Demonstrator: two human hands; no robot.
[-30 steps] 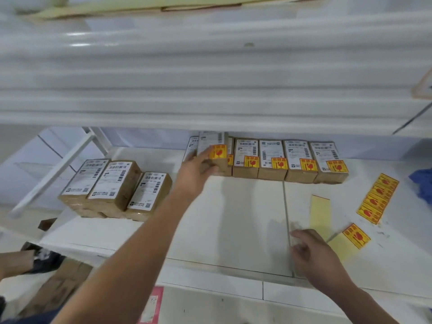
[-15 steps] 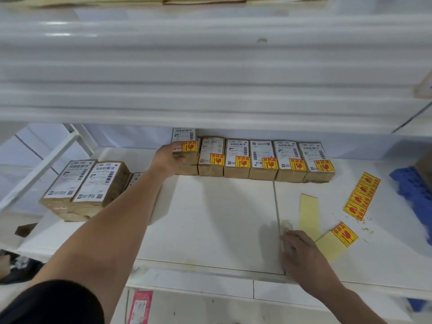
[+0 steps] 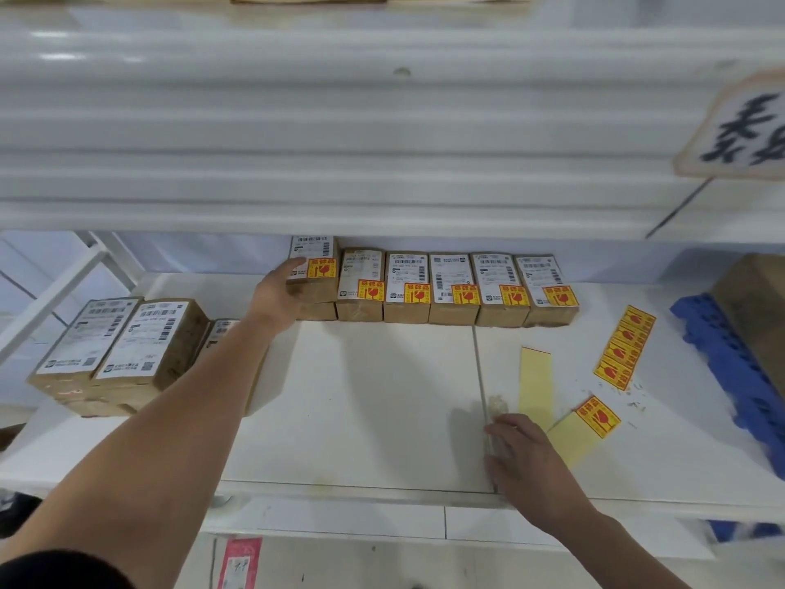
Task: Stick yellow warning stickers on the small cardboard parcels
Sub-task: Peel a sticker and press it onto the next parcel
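third parcel [image 3: 219, 330] half behind left forearm [image 3: 199, 414]

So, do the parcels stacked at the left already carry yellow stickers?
No, the left stack shows only white shipping labels, unlike the stickered row at the back.

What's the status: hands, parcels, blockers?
Left hand grips stickered parcel, stacked on lower parcel. Right hand rests on shelf beside backing strip. Unstickered parcels far left. No blockers seen.
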